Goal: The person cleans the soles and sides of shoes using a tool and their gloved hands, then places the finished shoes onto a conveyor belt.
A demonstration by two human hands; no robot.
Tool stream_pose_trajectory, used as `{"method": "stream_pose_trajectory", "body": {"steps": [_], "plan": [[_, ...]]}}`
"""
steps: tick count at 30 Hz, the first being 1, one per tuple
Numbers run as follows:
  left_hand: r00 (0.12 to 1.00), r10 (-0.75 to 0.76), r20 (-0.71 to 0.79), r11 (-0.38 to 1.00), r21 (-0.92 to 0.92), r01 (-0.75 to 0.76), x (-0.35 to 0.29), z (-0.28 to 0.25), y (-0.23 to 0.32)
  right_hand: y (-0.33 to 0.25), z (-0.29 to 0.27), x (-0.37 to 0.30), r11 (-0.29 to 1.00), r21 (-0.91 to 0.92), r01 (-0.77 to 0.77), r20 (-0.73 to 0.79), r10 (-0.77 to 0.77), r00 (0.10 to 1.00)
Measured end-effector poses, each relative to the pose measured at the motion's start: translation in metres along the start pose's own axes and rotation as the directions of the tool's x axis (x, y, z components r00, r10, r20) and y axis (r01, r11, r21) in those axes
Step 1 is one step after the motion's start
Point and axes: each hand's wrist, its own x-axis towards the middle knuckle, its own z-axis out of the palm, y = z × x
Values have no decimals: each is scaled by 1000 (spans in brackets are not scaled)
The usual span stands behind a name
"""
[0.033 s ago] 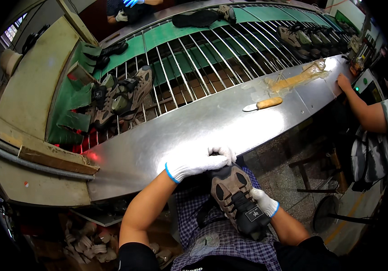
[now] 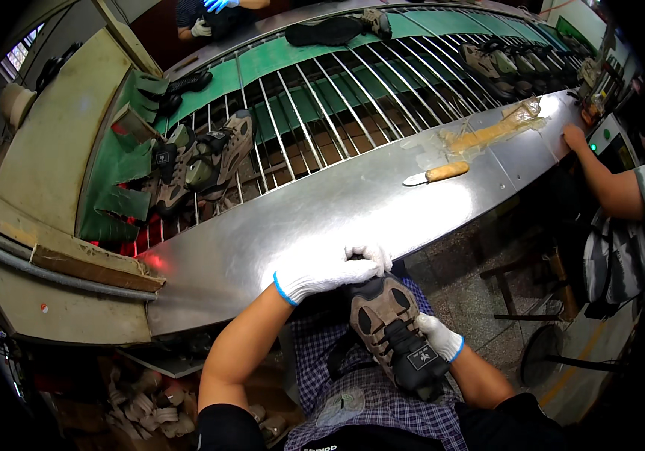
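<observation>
Here, the left hand (image 2: 343, 272) pinches and the right hand (image 2: 439, 335) grips the shoe (image 2: 385, 316) between them; it looks light and pliable, best held at toe and side.

I'd call this a shoe workshop: shoes (image 2: 221, 154) sit along a rack (image 2: 276, 129) of metal rods, a knife (image 2: 446, 172) lies on the steel counter (image 2: 322, 203), and a gloved worker (image 2: 201, 28) is across the rack.
</observation>
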Motion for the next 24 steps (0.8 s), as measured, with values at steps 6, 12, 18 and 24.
{"method": "stream_pose_trajectory", "body": {"steps": [6, 12, 18, 24], "plan": [[1000, -19, 17, 998, 65, 18, -7, 0, 6, 9, -20, 5, 999, -49, -18, 29, 20, 999], [958, -72, -278, 897, 402, 184, -32, 17, 32, -1, -11, 4, 980, -196, -19, 64, 32, 997], [815, 216, -537, 862, 497, 98, -93, 54, 26, -9, 10, 8, 910, -415, 15, 160, 56, 986], [709, 239, -663, 881, 455, 128, -119, 71, 16, -9, 16, 14, 900, -432, -61, 213, 167, 963]]}}
